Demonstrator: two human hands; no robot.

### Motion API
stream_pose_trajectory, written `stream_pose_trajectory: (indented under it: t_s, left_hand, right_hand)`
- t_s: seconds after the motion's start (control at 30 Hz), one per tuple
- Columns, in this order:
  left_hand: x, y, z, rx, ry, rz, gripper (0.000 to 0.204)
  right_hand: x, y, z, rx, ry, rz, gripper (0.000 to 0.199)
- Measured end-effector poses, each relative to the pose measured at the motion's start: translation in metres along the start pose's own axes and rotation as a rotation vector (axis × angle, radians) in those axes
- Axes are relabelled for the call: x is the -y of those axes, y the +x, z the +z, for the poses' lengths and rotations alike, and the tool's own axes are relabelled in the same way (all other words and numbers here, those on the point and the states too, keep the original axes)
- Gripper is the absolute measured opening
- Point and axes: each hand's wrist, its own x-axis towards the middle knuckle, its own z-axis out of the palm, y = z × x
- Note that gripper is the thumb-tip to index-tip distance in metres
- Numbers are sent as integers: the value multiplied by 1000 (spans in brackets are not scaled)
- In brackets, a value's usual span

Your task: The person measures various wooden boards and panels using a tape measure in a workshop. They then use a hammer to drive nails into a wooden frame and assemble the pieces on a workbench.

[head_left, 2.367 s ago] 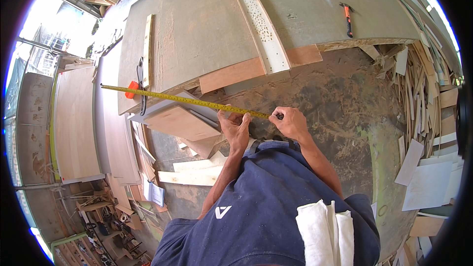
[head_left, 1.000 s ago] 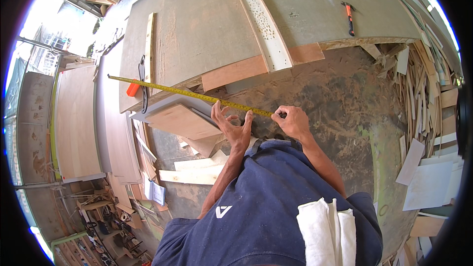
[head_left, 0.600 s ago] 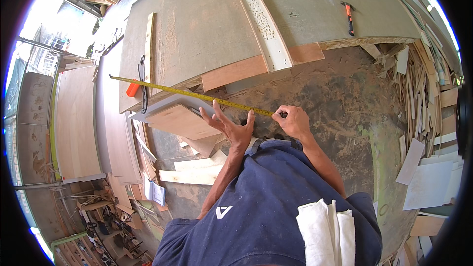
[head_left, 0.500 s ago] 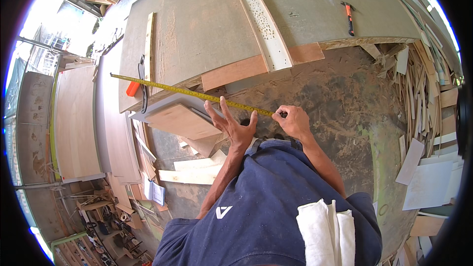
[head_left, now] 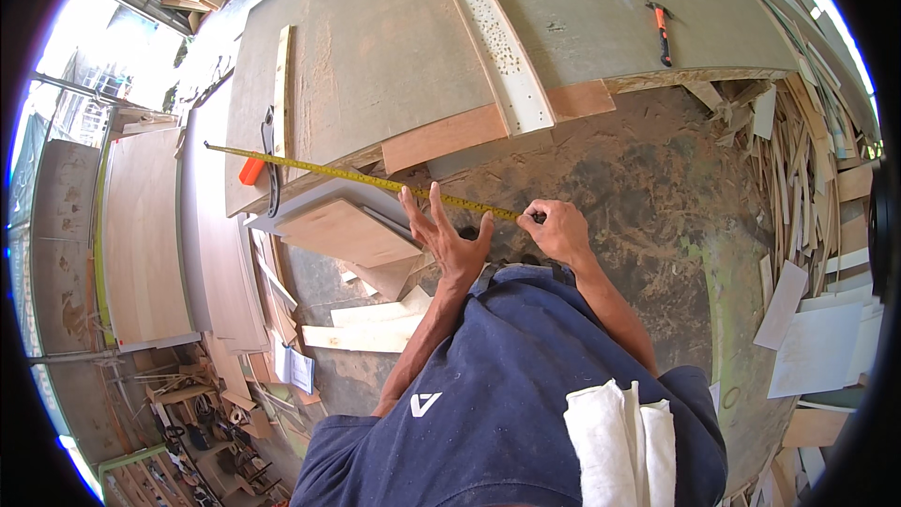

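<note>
A yellow tape measure (head_left: 347, 175) is pulled out in front of me, its blade slanting from the upper left down to my right hand (head_left: 561, 231). That hand is closed round the tape's near end, and its dark case is mostly hidden by the fingers. My left hand (head_left: 454, 252) is beside the blade with its fingers spread; whether the fingertips touch it I cannot tell. The blade's hooked far end reaches past the left corner of a large worktable (head_left: 375, 56), over a black curved tool (head_left: 271, 169) and an orange object (head_left: 251, 170).
An orange-and-black hammer (head_left: 663, 38) lies on the table, right of a speckled white strip (head_left: 497, 38). A narrow wood strip (head_left: 283, 84) lies at left. Below the table edge lean plywood pieces (head_left: 347, 233). Wood offcuts (head_left: 798, 188) are heaped at right; large panels (head_left: 148, 235) stand at left.
My left hand has shifted slightly to the right along the tape. The tape's far end has moved a little left. My right hand keeps its hold.
</note>
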Motion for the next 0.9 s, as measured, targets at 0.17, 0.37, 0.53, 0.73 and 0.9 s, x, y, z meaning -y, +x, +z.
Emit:
stream_pose_trajectory:
  t_s: [0.17, 0.37, 0.53, 0.73, 0.9]
  left_hand:
    - [0, -1, -1, 8, 8, 0, 107]
    - [2, -4, 1, 5, 30, 18, 107]
    - [-1, -7, 2, 22, 60, 47, 106]
    - [-4, -9, 2, 34, 35, 35, 107]
    - [-2, -11, 2, 27, 28, 28, 108]
  right_hand:
    - [0, -1, 2, -13, 2, -9, 26]
    - [-1, -3, 3, -11, 7, -13, 26]
    - [1, -5, 1, 3, 18, 1, 26]
    - [-1, -7, 2, 2, 9, -4, 27]
    - [2, -9, 1, -8, 8, -13, 26]
